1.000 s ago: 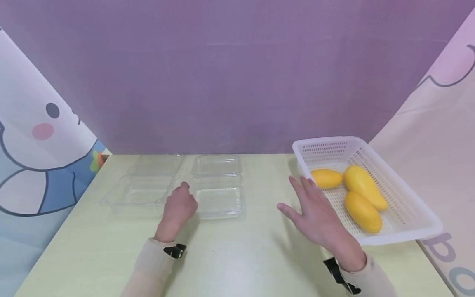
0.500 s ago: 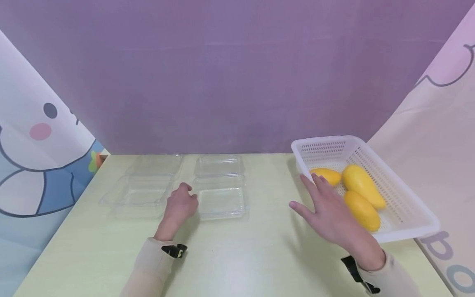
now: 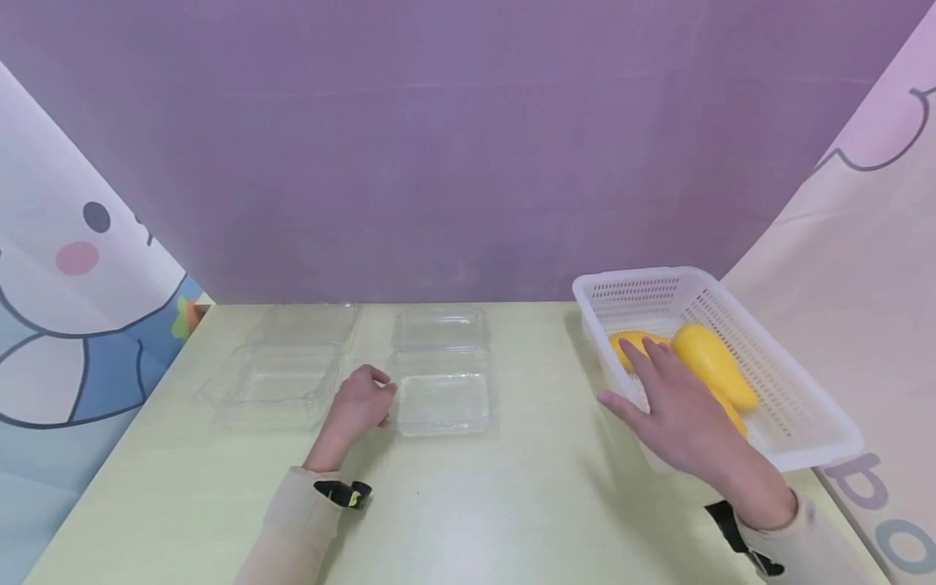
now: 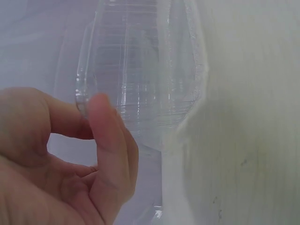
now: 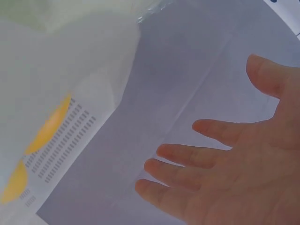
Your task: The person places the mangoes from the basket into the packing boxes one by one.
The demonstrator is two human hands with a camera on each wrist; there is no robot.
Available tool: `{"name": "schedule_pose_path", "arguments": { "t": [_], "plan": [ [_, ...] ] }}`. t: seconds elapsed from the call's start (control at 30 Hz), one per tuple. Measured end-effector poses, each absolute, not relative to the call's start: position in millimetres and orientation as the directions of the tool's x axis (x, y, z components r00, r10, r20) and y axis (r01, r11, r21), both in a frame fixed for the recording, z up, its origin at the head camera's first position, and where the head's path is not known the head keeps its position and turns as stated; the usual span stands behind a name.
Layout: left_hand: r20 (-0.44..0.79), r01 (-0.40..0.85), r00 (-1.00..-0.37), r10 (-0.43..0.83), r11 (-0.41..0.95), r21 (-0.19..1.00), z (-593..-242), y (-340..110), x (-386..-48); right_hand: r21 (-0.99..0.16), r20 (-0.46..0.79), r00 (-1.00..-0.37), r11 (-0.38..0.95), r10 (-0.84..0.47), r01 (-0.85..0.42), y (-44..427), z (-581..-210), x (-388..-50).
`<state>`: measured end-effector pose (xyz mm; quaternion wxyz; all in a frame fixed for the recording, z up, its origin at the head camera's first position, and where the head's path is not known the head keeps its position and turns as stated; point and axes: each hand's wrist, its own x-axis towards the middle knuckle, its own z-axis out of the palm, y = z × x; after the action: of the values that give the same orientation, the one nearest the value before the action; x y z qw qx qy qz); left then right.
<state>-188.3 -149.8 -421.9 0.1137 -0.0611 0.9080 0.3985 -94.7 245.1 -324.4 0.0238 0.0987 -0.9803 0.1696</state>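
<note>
My left hand (image 3: 361, 404) pinches the left edge of a clear plastic clamshell container (image 3: 444, 402), its fingers curled. In the left wrist view the index finger and thumb meet at the container's edge (image 4: 83, 101); the exact contact is partly hidden. The container lies with its lid (image 3: 440, 329) flipped back towards the wall. My right hand (image 3: 683, 414) hovers over the left side of a white slotted basket (image 3: 812, 398), fingers straight and spread, holding nothing. Inside lie yellow mangoes: a long one (image 3: 712, 366), a small one (image 3: 630, 345) and one mostly hidden by the hand (image 3: 734, 418).
A second clear clamshell container (image 3: 274, 378) lies with its lid back, left of my left hand. The pale table (image 3: 468, 504) runs back to a purple wall covering (image 3: 468, 162). Printed cloths hang at left and right.
My right hand has moved rightwards, further over the basket, and covers more of the mangoes. The container at my left hand has slid a little to the right along with that hand.
</note>
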Motion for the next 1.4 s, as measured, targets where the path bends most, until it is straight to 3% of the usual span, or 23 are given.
{"name": "schedule_pose_path", "arguments": {
  "t": [0.4,1.4],
  "plan": [
    [-0.271,-0.222,-0.963,0.007,0.553,0.803,-425.1,-144.5,-185.5,-0.325,0.009,-0.989,0.935,-0.149,-0.144,268.3,-322.1,-106.3],
    [-0.265,-0.217,-0.963,0.041,0.46,0.861,-432.6,-136.2,-187.6,-0.343,-0.155,-0.983,0.939,-0.096,-0.038,327.0,-337.2,-131.5]
  ]
}}
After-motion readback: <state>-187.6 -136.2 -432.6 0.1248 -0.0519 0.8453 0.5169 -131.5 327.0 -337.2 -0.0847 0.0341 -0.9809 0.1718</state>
